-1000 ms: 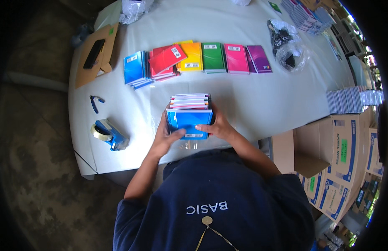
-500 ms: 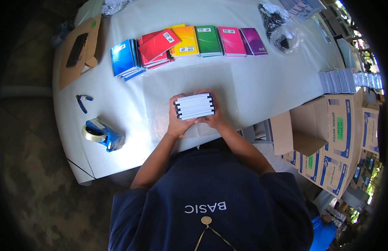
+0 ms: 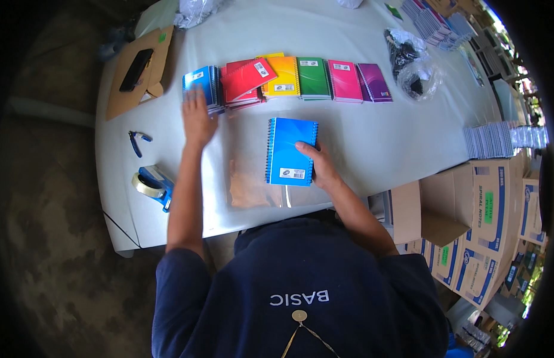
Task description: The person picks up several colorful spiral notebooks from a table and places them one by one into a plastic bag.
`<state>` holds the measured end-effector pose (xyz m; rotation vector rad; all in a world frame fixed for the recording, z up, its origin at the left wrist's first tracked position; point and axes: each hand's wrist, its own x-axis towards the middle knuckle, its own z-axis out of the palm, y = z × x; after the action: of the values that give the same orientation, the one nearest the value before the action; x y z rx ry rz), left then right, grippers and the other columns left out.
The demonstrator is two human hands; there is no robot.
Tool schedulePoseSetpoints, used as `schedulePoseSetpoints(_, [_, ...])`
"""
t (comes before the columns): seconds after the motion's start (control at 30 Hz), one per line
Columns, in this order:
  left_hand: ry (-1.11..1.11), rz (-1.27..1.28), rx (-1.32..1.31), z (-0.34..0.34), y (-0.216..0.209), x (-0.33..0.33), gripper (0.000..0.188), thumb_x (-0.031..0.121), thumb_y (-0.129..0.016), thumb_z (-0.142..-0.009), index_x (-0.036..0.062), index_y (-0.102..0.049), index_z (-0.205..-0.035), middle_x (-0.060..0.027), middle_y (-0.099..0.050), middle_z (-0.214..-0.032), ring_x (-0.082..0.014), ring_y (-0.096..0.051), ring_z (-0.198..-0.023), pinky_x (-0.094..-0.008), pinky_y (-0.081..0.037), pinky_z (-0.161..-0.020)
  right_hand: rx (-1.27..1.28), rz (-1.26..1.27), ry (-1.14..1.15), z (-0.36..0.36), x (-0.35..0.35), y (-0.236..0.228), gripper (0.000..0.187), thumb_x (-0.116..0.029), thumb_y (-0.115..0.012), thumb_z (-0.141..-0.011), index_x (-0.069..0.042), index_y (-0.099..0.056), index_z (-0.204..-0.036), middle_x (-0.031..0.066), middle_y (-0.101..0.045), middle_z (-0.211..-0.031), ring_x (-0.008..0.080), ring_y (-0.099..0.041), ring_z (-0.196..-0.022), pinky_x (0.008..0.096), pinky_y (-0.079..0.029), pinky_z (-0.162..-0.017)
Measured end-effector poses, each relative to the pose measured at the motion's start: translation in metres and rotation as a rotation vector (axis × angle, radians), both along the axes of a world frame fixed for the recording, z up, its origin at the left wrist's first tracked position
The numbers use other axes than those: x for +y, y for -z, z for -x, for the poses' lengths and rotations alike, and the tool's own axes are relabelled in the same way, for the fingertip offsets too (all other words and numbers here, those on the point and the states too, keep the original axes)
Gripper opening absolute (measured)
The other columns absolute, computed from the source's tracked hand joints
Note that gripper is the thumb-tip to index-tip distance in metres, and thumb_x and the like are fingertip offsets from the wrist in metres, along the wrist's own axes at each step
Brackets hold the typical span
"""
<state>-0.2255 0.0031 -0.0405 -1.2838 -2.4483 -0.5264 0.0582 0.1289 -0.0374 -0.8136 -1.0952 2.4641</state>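
Note:
My right hand (image 3: 323,166) grips a blue spiral notebook (image 3: 289,143) by its right edge, thumb on the cover. The notebook is upright in view with its coil on the left; whether others lie beneath it cannot be seen. My left hand (image 3: 199,119) is stretched out over the near edge of a blue notebook stack (image 3: 200,76), fingers extended and a little blurred. I cannot tell if they touch it. Beside that stack, a tilted red notebook (image 3: 248,79) tops the red pile. Clear plastic film (image 3: 253,194) lies beneath my right hand's notebook.
Rightward along the row are yellow (image 3: 281,74), green (image 3: 314,77), pink (image 3: 345,80) and purple notebooks (image 3: 377,83). A blue tape dispenser (image 3: 157,185), cutting pliers (image 3: 135,143) and cardboard holding a black phone-like object (image 3: 135,70) lie left. Open carton (image 3: 447,191) stands right.
Both hands held a notebook stack edge-on before. Now my left hand has let go and moved up-left to the blue stack; my right hand holds the blue notebook with its cover facing up.

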Motion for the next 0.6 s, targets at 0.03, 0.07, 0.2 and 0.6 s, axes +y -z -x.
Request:
schedulePoseSetpoints(0.03, [-0.152,0.233,0.111,0.02,0.007,-0.012,0.066,0.012,-0.057,-0.082,0.0084,-0.029,-0.141,-0.0152,-0.033,-0.145,-0.0341,-0.035,-0.131,-0.0475,-0.024,-0.109,-0.012,0.09,-0.042,0.002,-0.001,0.0,0.057,-0.025,-0.071,-0.079,-0.001,-0.046,-0.124,0.0137,-0.057,-0.111,0.0215,-0.058,-0.099,0.035,-0.048,-0.088])
schedulePoseSetpoints(0.07, [-0.093,0.243,0.083,0.036,0.013,-0.03,0.049,0.012,-0.055,-0.084,0.0086,-0.045,-0.132,-0.0114,-0.048,-0.135,-0.0304,-0.046,-0.124,-0.0452,-0.03,-0.107,-0.024,0.18,-0.085,0.003,-0.001,0.002,0.058,-0.026,-0.071,-0.079,-0.001,-0.046,-0.124,0.0137,-0.057,-0.111,0.0219,-0.058,-0.099,0.0355,-0.049,-0.087])
schedulePoseSetpoints(0.2, [0.073,-0.123,0.022,-0.022,-0.033,-0.007,0.026,0.006,-0.056,-0.084,0.0104,-0.065,-0.107,-0.0086,-0.068,-0.088,-0.0274,-0.063,-0.079,-0.0413,-0.048,-0.076,-0.108,0.159,-0.034,-0.018,0.016,0.009,0.058,-0.029,-0.071,-0.08,0.0,-0.045,-0.124,0.0133,-0.057,-0.111,0.0227,-0.059,-0.099,0.0359,-0.05,-0.086])
schedulePoseSetpoints(0.6, [0.347,-0.412,-1.647,-0.166,-0.023,-0.035,0.089,0.0,-0.058,-0.062,0.0065,-0.02,-0.142,-0.0117,-0.045,-0.124,-0.0231,-0.047,-0.115,-0.0328,-0.037,-0.099,0.235,-0.608,-0.18,-0.011,-0.005,0.0,0.08,-0.021,-0.082,-0.067,-0.003,-0.035,-0.129,0.0093,-0.05,-0.118,0.0191,-0.05,-0.11,0.0335,-0.041,-0.095])
